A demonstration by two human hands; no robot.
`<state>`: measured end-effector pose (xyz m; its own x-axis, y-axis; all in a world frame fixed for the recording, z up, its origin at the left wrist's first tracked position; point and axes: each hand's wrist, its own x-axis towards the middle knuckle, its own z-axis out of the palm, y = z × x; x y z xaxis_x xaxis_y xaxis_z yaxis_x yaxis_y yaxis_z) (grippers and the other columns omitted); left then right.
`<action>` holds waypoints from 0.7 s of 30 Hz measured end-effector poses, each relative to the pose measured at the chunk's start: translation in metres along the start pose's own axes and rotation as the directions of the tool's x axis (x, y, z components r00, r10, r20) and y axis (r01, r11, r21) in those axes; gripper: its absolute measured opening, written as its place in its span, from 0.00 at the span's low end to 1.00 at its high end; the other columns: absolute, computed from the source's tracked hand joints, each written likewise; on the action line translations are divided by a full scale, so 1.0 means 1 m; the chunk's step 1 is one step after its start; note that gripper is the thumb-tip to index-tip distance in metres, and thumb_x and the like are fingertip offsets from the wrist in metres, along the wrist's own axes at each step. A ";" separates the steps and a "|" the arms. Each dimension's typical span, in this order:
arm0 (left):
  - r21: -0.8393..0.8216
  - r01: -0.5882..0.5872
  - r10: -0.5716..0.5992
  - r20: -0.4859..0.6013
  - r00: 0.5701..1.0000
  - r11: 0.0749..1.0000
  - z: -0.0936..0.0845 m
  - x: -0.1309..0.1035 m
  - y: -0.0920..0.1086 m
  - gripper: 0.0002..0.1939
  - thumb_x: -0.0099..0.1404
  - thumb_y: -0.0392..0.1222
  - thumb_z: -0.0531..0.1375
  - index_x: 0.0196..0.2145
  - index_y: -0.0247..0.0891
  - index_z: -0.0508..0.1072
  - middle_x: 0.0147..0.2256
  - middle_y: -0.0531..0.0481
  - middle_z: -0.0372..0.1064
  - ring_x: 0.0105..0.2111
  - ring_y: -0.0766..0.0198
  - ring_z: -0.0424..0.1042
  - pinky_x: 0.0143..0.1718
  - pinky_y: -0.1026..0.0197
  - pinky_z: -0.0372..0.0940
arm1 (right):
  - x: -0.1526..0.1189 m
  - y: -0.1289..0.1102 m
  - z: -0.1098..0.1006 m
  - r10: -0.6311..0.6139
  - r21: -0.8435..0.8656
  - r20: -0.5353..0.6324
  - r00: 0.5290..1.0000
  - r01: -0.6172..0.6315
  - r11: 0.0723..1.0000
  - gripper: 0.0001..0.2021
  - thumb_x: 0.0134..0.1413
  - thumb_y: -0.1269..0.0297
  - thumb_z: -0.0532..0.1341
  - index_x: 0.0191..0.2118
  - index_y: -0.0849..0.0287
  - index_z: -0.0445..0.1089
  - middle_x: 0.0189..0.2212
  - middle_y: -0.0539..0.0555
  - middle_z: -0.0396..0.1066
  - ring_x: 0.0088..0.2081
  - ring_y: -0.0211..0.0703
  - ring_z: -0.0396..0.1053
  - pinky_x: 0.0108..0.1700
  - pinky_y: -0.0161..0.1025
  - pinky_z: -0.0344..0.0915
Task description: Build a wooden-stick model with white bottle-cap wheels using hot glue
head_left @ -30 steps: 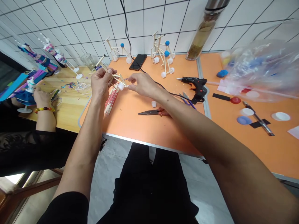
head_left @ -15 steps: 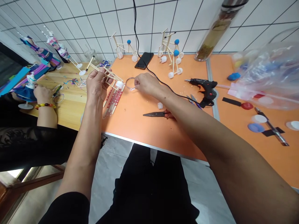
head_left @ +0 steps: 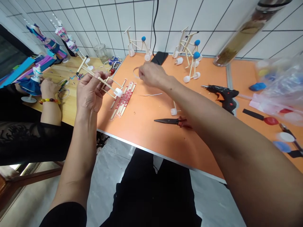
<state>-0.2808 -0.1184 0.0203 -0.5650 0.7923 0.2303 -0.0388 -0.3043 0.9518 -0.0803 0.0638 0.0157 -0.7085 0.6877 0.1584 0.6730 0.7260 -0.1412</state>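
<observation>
My left hand is closed around a small frame of wooden sticks, held in the air over the left side of the orange table. A white bottle cap sits at its lower right end, and a dark band marks its upper left end. My right hand pinches a thin pale ring above the table, near a black phone. A narrow white strip lies below that hand. Wrapped chopsticks lie between my hands. Under my right forearm is a stick piece with a white cap.
Black-jawed pliers lie near the front. A glue gun rests at right, beside a plastic bag. Stick models with blue balls stand along the wall. At left, another person's hand rests beside a doll figure.
My right hand has moved farther back with the ring, and the white strip shows on the table. My left hand has shifted left with the stick frame. The view has turned slightly left.
</observation>
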 end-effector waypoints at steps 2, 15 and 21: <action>0.000 -0.004 0.004 0.010 1.000 1.000 -0.006 -0.007 0.006 0.12 0.66 0.51 0.78 0.36 0.46 0.83 0.40 0.52 0.87 0.42 0.59 0.89 0.42 0.63 0.85 | 0.017 -0.002 -0.014 -0.005 0.024 -0.102 0.995 0.008 1.000 0.17 0.70 0.72 0.57 0.52 0.55 0.83 0.58 0.62 0.82 0.54 0.60 0.79 0.52 0.52 0.76; 0.042 0.092 -0.095 0.089 0.991 0.995 -0.009 -0.035 0.005 0.15 0.63 0.52 0.81 0.38 0.42 0.85 0.43 0.48 0.87 0.36 0.62 0.87 0.42 0.63 0.84 | 0.128 -0.036 -0.008 -0.038 0.005 -0.131 0.991 0.039 0.999 0.21 0.62 0.80 0.60 0.56 0.60 0.81 0.66 0.65 0.78 0.63 0.63 0.79 0.63 0.59 0.75; 0.070 0.168 -0.177 0.145 0.973 0.983 0.022 -0.031 -0.006 0.11 0.67 0.47 0.78 0.35 0.40 0.83 0.44 0.46 0.86 0.37 0.59 0.87 0.38 0.60 0.84 | 0.060 -0.003 -0.021 -0.002 0.125 -0.098 0.995 0.014 0.992 0.10 0.68 0.60 0.65 0.50 0.47 0.82 0.57 0.59 0.83 0.58 0.64 0.78 0.58 0.60 0.75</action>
<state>-0.2451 -0.1292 0.0123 -0.4233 0.9020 0.0853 -0.0757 -0.1290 0.9888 -0.1204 0.1032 0.0464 -0.6856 0.6824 0.2534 0.6311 0.7307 -0.2602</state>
